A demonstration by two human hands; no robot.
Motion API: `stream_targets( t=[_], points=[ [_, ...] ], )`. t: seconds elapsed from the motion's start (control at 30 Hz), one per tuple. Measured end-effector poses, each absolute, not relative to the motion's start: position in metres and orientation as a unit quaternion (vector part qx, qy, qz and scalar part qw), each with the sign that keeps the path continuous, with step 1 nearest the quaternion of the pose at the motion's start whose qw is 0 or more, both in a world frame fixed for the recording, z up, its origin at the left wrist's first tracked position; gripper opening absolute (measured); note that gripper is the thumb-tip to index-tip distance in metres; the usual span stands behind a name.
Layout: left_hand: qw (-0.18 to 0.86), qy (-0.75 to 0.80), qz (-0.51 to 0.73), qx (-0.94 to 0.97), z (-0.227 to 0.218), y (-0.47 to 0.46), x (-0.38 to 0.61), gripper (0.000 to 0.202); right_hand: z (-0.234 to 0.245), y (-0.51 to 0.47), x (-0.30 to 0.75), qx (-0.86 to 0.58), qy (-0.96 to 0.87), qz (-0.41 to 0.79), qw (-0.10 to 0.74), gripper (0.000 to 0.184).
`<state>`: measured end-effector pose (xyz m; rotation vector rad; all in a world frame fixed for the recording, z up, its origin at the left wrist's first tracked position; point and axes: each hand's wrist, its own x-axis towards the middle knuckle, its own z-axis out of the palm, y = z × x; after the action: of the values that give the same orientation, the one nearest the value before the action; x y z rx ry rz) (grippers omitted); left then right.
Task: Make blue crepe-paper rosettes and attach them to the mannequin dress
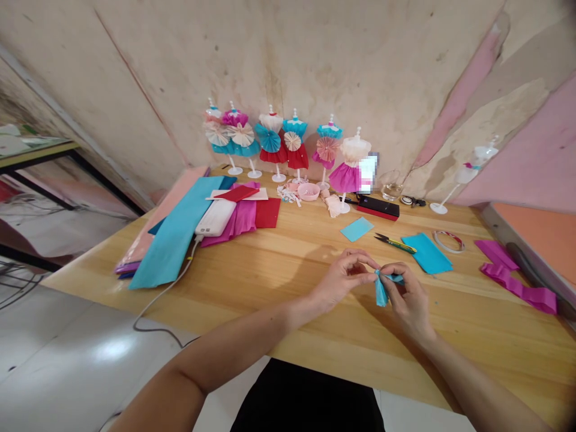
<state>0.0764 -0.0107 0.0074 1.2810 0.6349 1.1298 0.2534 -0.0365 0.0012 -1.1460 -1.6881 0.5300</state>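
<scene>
My left hand (pixel 344 277) and my right hand (pixel 407 297) meet above the wooden table (pixel 279 270), both pinched on a small folded piece of blue crepe paper (pixel 382 288). The paper is gathered at its middle between my fingertips, and its pleated ends fan out downward and to the right. Just beyond my hands lie small scissors (pixel 393 242), a blue paper rectangle (pixel 357 229) and a larger blue sheet (pixel 426 252).
Several small mannequins in paper dresses (pixel 288 147) line the wall. Long blue, pink and red paper sheets (pixel 180 231) and a white power bank (pixel 216 217) with a cable lie at the left. Purple paper strips (pixel 517 276), a tape roll (pixel 449 240), a glass (pixel 391 186) and a pink bowl (pixel 308 191) are near.
</scene>
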Motion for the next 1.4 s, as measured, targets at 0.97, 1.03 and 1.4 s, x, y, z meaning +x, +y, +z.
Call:
stream_targets(
  t=[0.97, 1.03, 1.4],
  points=[
    [0.609, 0.288, 0.486, 0.557, 0.010, -0.003, 0.072, 0.024, 0.008, -0.034, 0.248, -0.534, -0.582, 0.336, 0.513, 0.021],
    [0.594, 0.291, 0.489, 0.569, 0.008, -0.001, 0.072, 0.025, 0.008, -0.034, 0.247, -0.535, -0.578, 0.340, 0.514, 0.021],
    [0.675, 0.274, 0.482, 0.487, 0.003, -0.001, 0.073, 0.031, 0.009, -0.036, 0.248, -0.530, -0.585, 0.353, 0.503, 0.022]
  ],
)
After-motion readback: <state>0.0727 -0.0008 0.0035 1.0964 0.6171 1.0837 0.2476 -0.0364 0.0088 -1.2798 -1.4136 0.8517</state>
